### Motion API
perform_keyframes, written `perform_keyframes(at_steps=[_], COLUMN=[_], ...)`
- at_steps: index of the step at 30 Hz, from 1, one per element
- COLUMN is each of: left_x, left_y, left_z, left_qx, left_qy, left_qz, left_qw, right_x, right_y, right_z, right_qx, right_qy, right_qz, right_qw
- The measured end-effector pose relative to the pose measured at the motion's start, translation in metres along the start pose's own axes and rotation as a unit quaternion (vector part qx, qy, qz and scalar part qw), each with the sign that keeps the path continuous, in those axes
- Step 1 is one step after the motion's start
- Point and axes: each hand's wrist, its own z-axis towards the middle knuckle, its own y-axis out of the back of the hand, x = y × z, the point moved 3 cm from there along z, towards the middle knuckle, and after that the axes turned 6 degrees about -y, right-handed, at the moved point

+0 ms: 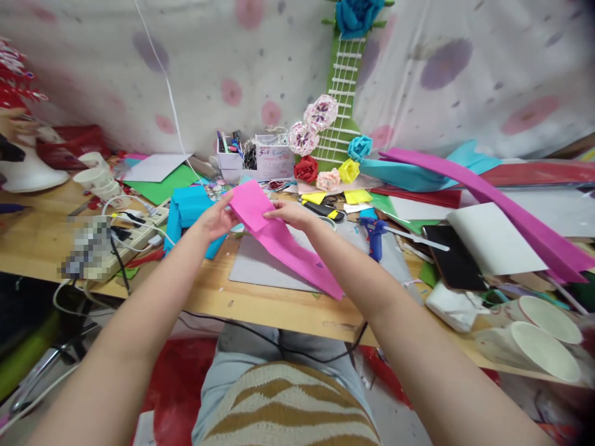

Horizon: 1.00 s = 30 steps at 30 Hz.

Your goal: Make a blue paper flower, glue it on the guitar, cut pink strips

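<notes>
A long strip of pink crepe paper (pixel 297 251) runs from my hands down over a grey board (pixel 251 266) on the wooden table. Its far end is folded over into a flat square. My left hand (pixel 218 220) grips the left edge of that folded part, fingers partly behind it. From the right side, my right hand (pixel 288 214) pinches the same folded part with thumb and fingers. Just left of my left hand lies a folded piece of blue crepe paper (pixel 186 210).
A blue glue gun (pixel 374 237) lies right of the pink strip, near a black phone (pixel 453 257). Paper cups (pixel 543 350) stand at the right front edge. At the left is a power strip (pixel 134 238) with cables. A green guitar-shaped decoration with paper flowers (pixel 341 93) stands behind.
</notes>
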Motion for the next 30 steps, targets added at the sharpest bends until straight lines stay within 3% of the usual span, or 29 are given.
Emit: perform_keyframes(at_steps=[2,4,9,16,24,30], left_x=[0.014,0.028,0.044,0.037,0.038,0.043], left_y=[-0.010,-0.020,-0.034,-0.042,-0.043,-0.046], left_z=[-0.005,-0.010,-0.012,-0.010,-0.009,-0.009], left_qx=[0.037,0.059,0.020,-0.040,-0.017,0.013], left_qy=[0.051,0.070,0.019,-0.020,-0.132,-0.117], left_qz=[-0.037,-0.015,0.023,0.042,0.200,0.209], left_qw=[0.997,0.996,0.999,0.998,0.971,0.971], right_x=[0.001,0.001,0.000,0.001,-0.001,0.004], right_y=[0.001,0.004,0.015,0.028,0.035,0.035], right_z=[0.000,0.000,-0.009,-0.027,-0.026,-0.036], right_qx=[0.035,0.028,-0.030,-0.177,-0.146,-0.081], right_qy=[0.000,0.006,0.023,-0.011,0.091,0.147], right_qz=[-0.004,-0.014,-0.039,-0.067,-0.080,-0.102], right_qw=[0.999,0.999,0.999,0.982,0.982,0.980])
